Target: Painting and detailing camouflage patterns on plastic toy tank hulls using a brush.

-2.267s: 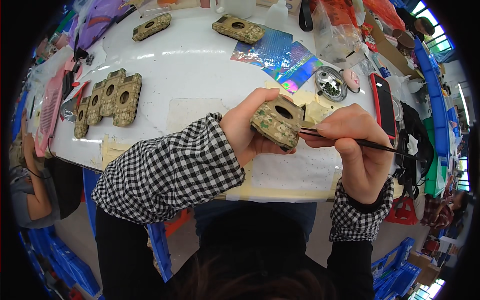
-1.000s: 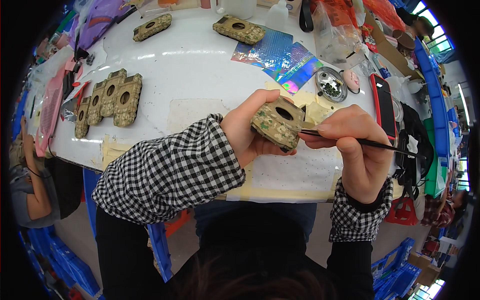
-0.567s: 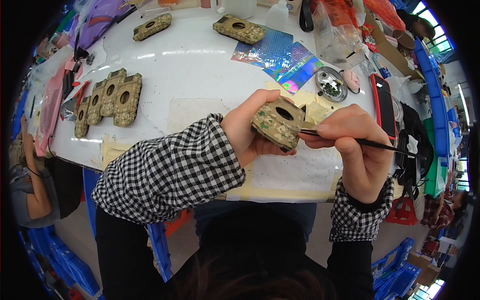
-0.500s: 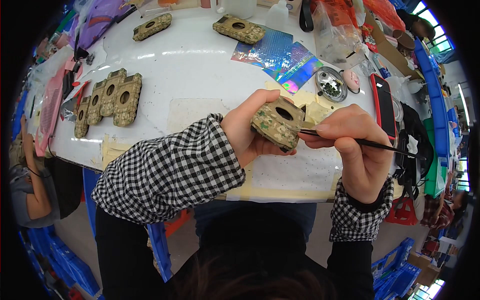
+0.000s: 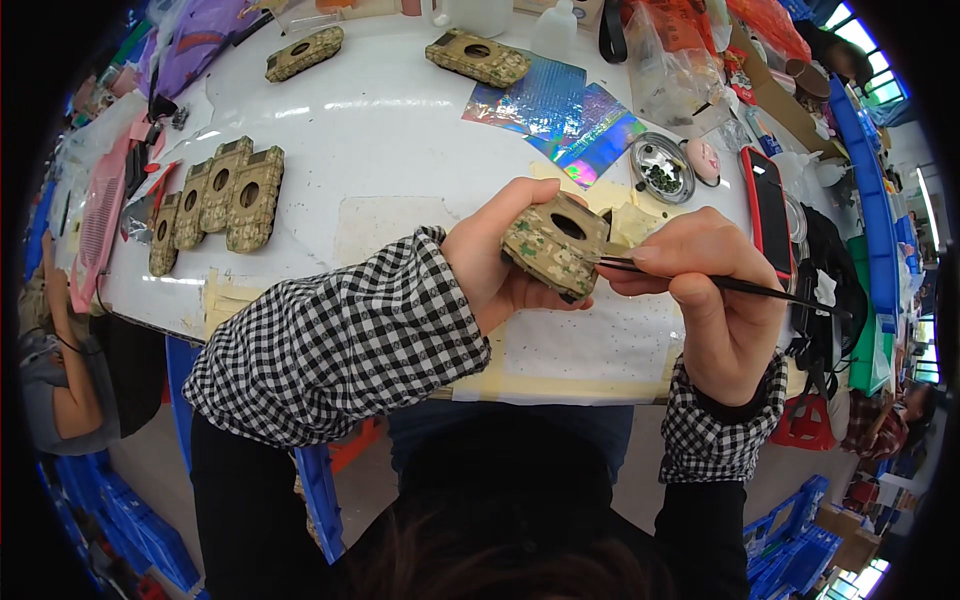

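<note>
My left hand (image 5: pixel 490 255) grips a camouflage-painted toy tank hull (image 5: pixel 552 250) with a round hole in its top, held tilted above the table. In my right hand (image 5: pixel 715 300) a pair of black tweezers (image 5: pixel 750 287) is pinched, tips against the hull's right side. Whether the tips hold a small part is too fine to make out. To the right beyond my hands, a round clear dish (image 5: pixel 662 168) contains small dark green pieces. Several similar hulls (image 5: pixel 255 200) stand side by side at the left of the table.
Two more hulls lie at the back, one (image 5: pixel 478 58) beside shiny holographic sheets (image 5: pixel 590 125). A red-edged phone (image 5: pixel 766 210) and a pink rounded object (image 5: pixel 703 160) are at the right. Plastic bags (image 5: pixel 665 80) crowd the back right. Another person's arm (image 5: pixel 62 300) shows at the far left.
</note>
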`<state>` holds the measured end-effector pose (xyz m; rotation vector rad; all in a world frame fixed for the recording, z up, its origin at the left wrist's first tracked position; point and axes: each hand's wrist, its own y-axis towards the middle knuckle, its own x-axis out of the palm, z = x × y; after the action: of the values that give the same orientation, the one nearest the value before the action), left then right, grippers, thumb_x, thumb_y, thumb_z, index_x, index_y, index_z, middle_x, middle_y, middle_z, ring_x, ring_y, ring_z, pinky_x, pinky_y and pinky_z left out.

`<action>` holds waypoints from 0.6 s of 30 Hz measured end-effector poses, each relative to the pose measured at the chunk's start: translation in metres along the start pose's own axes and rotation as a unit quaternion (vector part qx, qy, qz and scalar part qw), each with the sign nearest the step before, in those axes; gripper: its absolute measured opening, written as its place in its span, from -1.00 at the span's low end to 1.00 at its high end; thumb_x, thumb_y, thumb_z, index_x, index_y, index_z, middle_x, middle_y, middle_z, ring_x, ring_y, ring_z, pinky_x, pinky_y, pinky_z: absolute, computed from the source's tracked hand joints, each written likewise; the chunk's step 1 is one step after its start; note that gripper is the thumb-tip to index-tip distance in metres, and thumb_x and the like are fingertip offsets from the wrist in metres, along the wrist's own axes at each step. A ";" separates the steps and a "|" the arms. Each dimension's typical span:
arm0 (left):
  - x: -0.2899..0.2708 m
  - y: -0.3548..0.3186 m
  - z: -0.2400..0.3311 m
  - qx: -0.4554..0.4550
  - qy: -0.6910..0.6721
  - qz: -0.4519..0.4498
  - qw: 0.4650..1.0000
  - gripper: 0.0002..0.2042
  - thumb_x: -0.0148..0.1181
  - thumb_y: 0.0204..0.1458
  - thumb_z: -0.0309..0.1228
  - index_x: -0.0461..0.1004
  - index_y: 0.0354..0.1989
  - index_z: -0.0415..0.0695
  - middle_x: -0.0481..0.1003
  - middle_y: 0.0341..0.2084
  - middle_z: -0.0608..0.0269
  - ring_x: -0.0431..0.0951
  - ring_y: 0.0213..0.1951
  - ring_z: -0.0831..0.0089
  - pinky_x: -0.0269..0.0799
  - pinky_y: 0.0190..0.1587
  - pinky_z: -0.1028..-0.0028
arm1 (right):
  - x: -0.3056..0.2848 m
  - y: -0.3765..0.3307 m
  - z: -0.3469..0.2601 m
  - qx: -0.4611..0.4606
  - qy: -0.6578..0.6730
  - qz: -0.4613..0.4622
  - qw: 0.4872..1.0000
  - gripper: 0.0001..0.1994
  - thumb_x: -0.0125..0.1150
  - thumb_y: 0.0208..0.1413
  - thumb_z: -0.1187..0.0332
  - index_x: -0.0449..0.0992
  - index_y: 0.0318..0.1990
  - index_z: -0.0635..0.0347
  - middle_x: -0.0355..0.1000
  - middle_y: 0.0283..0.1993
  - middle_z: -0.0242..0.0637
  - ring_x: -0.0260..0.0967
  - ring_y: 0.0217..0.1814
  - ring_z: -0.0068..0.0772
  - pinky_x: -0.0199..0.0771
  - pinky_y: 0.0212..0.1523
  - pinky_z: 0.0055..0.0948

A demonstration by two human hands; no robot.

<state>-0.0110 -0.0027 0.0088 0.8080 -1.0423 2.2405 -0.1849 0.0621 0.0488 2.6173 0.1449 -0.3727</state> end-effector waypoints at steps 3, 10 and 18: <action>-0.001 0.000 0.000 0.000 0.000 -0.007 1.000 -0.55 -0.14 0.11 -0.04 0.38 -0.08 -0.18 0.51 -0.37 0.10 0.53 -0.46 0.26 0.50 -0.35 0.39 | 0.000 -0.001 0.003 0.002 0.014 0.004 1.000 -0.85 0.16 0.08 0.43 0.52 -0.29 0.36 0.48 -0.36 -0.21 0.38 -0.31 -0.38 0.38 -0.28 -0.48; -0.013 0.003 -0.001 -0.002 -0.023 -0.108 0.994 -0.54 -0.09 0.11 -0.04 0.33 -0.05 -0.21 0.49 -0.29 0.04 0.56 -0.32 0.31 0.59 -0.28 0.32 | 0.000 -0.001 0.001 0.012 0.074 0.003 0.997 -0.84 0.11 0.13 0.43 0.49 -0.26 0.38 0.44 -0.28 -0.16 0.38 -0.22 -0.38 0.44 -0.24 -0.49; -0.015 0.008 -0.002 -0.022 -0.043 -0.152 0.987 -0.52 -0.13 0.11 -0.02 0.33 -0.05 -0.22 0.49 -0.38 0.00 0.57 -0.43 0.25 0.59 -0.34 0.37 | 0.003 -0.002 -0.002 -0.003 0.078 0.006 0.997 -0.83 0.09 0.15 0.41 0.49 -0.25 0.38 0.43 -0.30 -0.16 0.40 -0.23 -0.39 0.46 -0.22 -0.49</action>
<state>-0.0071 -0.0086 -0.0066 0.9805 -0.9346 1.9340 -0.1817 0.0651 0.0482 2.6385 0.1824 -0.1644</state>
